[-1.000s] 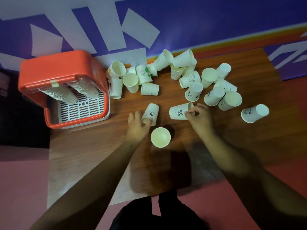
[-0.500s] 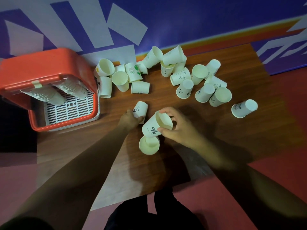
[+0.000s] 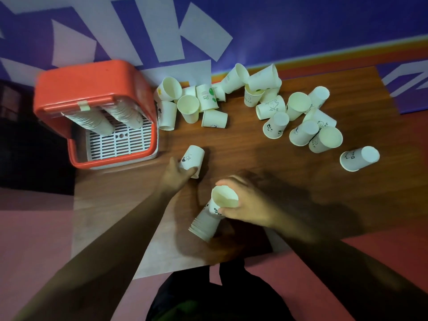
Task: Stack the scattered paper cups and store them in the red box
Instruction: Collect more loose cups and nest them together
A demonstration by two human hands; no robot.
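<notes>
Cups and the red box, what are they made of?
The cups look like thin matte paper: cream walls, printed cartoons, nesting tightly in the stack. The red box looks like smooth moulded plastic, with rounded corners and a faint sheen; its white slatted grate is probably plastic too.

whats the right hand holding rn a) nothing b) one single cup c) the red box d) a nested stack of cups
D: the right hand grips a nested stack of cups, with layered edges showing at the stack's lower end, while the left hand grips the lone cup.
</notes>
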